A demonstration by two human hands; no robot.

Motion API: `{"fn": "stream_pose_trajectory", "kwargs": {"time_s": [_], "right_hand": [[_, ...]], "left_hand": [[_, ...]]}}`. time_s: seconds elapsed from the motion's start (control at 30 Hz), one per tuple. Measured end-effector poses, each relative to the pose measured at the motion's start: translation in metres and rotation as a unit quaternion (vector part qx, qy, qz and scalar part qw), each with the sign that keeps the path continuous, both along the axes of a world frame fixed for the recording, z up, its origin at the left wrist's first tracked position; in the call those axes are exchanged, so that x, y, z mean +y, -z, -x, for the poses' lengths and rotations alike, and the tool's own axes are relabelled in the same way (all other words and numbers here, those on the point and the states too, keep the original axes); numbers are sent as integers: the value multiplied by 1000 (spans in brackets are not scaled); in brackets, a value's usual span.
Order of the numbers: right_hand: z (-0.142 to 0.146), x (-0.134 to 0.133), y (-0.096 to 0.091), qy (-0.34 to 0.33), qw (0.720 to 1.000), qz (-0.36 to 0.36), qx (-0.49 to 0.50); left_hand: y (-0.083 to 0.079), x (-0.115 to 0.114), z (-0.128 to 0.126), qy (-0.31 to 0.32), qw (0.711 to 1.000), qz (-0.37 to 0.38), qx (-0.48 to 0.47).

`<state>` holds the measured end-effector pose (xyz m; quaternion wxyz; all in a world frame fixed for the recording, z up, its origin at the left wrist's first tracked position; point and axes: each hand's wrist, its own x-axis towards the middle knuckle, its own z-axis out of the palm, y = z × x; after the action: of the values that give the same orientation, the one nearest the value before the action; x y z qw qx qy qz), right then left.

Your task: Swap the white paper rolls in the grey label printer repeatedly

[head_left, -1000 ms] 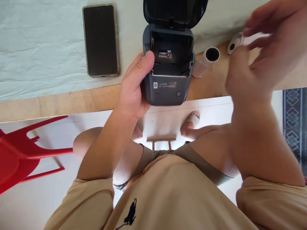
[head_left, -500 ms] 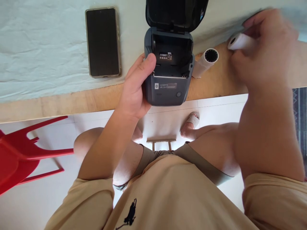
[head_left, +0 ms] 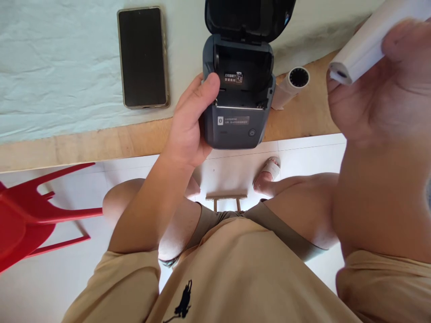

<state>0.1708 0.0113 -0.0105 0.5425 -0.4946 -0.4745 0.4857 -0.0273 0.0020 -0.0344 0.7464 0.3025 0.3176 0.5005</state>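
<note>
**Two hands occupied: open printer (head_left: 237, 96) gripped in one, white roll (head_left: 367, 42) in the other**

Printer is located at the table's front edge, roughly mid-view, with its near end seen past the wood. Whether it is rested or held up can't be told. Black lid (head_left: 249, 20) is swung back away from the body, so the inner compartment is left exposed; no roll is seen inside. Power button (head_left: 252, 133) is faced toward the wearer.

Printer is grasped from its left side by the left hand (head_left: 192, 117): thumb laid over the rim, palm against the side. Probably gripped this way for steadiness, with the opening left uncovered.

White roll is clasped in the right hand (head_left: 373, 101), at upper right, apart from the printer. It is laid aslant across the upturned palm, with a digit pressed over it; hollow end is pointed toward the printer side. Far end is cut off by the frame.

Second roll (head_left: 290, 87), dark-ended, is seemingly stood upright just beside the printer's right side, untouched by either hand; contact with the printer unclear. Phone (head_left: 143, 57) is laid flat on the pale cloth (head_left: 74, 67), left of the printer, likely set there out of the hands' way. Wooden table edge (head_left: 131, 143) is left uncovered by the cloth. Red chair (head_left: 20, 215) is seen lower left.
</note>
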Motion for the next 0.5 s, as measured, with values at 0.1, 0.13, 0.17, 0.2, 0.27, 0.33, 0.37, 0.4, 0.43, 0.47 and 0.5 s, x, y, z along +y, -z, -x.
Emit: {"fn": "stream_pose_trajectory", "kwargs": {"time_s": [0.1,0.13,0.17,0.2,0.27,0.33,0.37,0.4,0.43,0.47,0.5], "right_hand": [[-4,4,3,-36,996,29,75],[-6,5,4,-45,994,48,92],[-7,6,5,-55,990,69,108],[-8,7,6,-65,986,91,120],[-9,8,7,-73,982,117,129],[-9,8,7,-69,981,124,133],[-9,8,6,-64,981,125,134],[-8,8,5,-57,981,127,132],[-7,8,4,-48,982,128,129],[-6,7,3,-40,983,129,125],[-5,7,3,-33,984,128,118]], "left_hand": [[0,0,-1,-3,1000,-1,-2],[0,0,-1,-1,1000,-2,-3],[0,0,-1,-2,1000,-3,-4],[0,0,-1,-4,1000,-5,-4],[-1,0,-1,-9,1000,-7,-4],[-1,0,-1,-10,1000,-7,-4],[-1,0,-1,-11,1000,-6,-4],[-1,0,-1,-11,1000,-4,-4],[-1,0,-1,-12,1000,-3,-5],[-1,0,-1,-13,1000,-2,-6],[-1,0,-2,-11,1000,-1,-8]]}}
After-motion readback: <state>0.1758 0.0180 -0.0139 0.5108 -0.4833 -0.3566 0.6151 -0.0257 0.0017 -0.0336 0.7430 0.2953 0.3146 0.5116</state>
